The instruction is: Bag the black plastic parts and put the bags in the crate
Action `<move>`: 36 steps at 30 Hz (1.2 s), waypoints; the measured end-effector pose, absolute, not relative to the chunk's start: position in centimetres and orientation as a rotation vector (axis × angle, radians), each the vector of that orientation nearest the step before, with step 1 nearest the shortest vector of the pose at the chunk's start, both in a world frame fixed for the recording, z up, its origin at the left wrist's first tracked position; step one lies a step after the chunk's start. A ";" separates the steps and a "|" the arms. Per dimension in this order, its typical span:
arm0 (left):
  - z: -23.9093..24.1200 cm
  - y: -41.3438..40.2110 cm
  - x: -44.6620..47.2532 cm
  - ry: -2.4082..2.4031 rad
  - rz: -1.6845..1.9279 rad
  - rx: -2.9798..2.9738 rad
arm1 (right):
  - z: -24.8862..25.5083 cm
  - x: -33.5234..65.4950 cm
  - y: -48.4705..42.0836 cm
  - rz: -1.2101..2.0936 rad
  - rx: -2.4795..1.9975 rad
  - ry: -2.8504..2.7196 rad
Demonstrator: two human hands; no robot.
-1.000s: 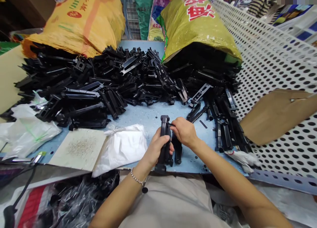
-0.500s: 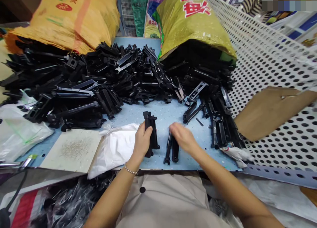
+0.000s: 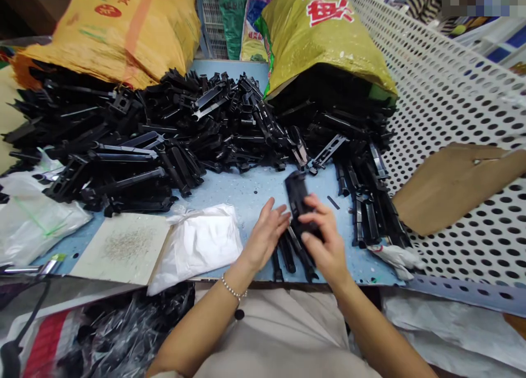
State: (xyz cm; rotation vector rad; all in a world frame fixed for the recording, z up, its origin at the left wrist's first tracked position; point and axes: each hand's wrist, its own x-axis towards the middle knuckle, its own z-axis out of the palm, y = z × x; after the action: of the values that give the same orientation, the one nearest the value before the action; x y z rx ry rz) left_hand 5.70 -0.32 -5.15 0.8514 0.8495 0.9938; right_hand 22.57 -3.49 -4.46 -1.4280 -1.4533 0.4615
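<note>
My right hand is closed round a long black plastic part, held tilted above the blue table. My left hand lies beside it with fingers stretched out, its fingertips touching that part's left side. Under both hands a few more black parts lie on the table near its front edge. A large heap of black plastic parts fills the table behind my hands.
An orange sack and a yellow-green sack spill parts at the back. A white bag and a cream card with small metal bits lie at the left. A white perforated panel with brown cardboard is at the right.
The black part went from my left hand to my right hand and moved right. My left hand let go and opened. The right hand rose off the parts on the table.
</note>
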 end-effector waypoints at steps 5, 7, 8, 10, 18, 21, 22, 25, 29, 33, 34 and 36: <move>-2.6 -0.1 5.9 0.726 0.902 0.469 | -1.4 20.0 -5.4 0.538 -1.212 -1.816; -2.4 -0.7 5.6 0.738 0.880 0.522 | -1.6 20.5 -4.0 0.276 -1.297 -1.806; -2.3 -1.1 5.4 0.723 0.848 0.551 | -1.8 20.8 -3.0 0.153 -1.316 -1.819; -2.3 -2.0 5.2 0.685 0.771 0.575 | -2.4 21.4 -0.9 -0.040 -1.269 -1.895; -2.6 -1.8 4.8 0.892 0.965 0.568 | -3.4 20.2 1.1 0.177 -1.349 -1.968; -2.2 -0.9 3.9 0.928 1.059 0.529 | -4.0 18.3 -2.0 0.244 -1.117 -2.164; -2.1 -0.7 3.6 0.932 1.059 0.535 | -4.3 17.6 -3.1 0.223 -1.061 -2.181; -2.0 -0.4 3.0 0.991 1.053 0.602 | -5.1 16.2 -4.8 0.318 -1.086 -2.117; -3.5 -0.7 1.9 1.122 1.186 0.651 | -5.4 18.6 -1.2 0.605 -1.190 -2.050; -7.3 -2.0 1.6 1.198 1.031 0.774 | -5.5 25.2 7.7 0.294 -1.688 -1.141; -8.3 -2.4 1.9 1.250 1.012 0.871 | -5.6 26.7 9.7 0.314 -1.779 -0.893; -10.0 -3.0 2.6 1.349 1.029 1.122 | -6.0 29.1 12.7 0.494 -1.827 -0.680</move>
State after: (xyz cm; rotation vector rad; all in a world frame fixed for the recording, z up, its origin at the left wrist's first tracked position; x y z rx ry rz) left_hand 2.58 -3.02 -10.00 1.1219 1.3495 1.0292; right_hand 29.07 12.71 -5.98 -1.8270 -0.6802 0.4940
